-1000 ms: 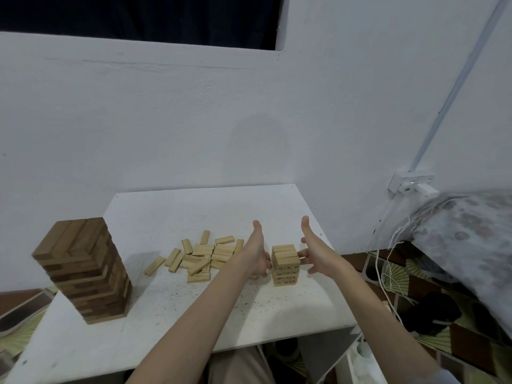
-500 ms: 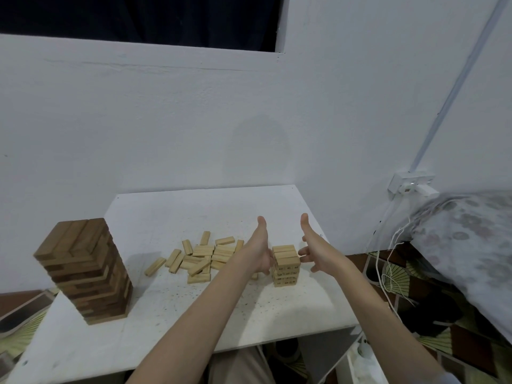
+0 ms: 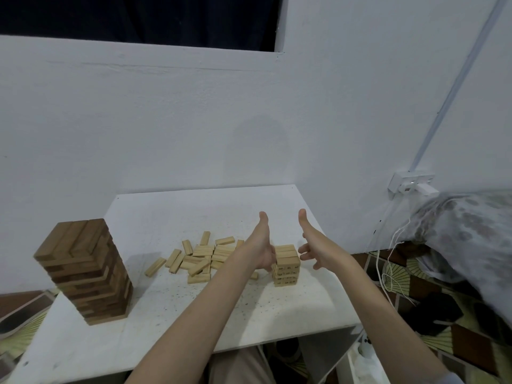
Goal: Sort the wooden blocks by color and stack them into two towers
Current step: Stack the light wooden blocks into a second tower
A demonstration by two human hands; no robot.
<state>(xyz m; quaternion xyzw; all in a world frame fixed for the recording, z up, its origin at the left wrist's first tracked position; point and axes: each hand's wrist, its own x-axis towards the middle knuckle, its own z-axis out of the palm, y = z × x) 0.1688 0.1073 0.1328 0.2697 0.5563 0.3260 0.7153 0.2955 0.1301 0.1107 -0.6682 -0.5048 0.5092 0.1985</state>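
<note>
Left hand (image 3: 259, 252) and right hand (image 3: 315, 246) open, thumbs up.

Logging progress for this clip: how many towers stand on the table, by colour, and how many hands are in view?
Dark brown tower: 1
Light tower: 1
Hands: 2, left hand and right hand
Total: 4
Loose light blocks overlap, so they are left uncounted.

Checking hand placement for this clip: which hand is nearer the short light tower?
Left. The left hand touches the short light tower's left side; the right hand is open just off its right side.
</note>
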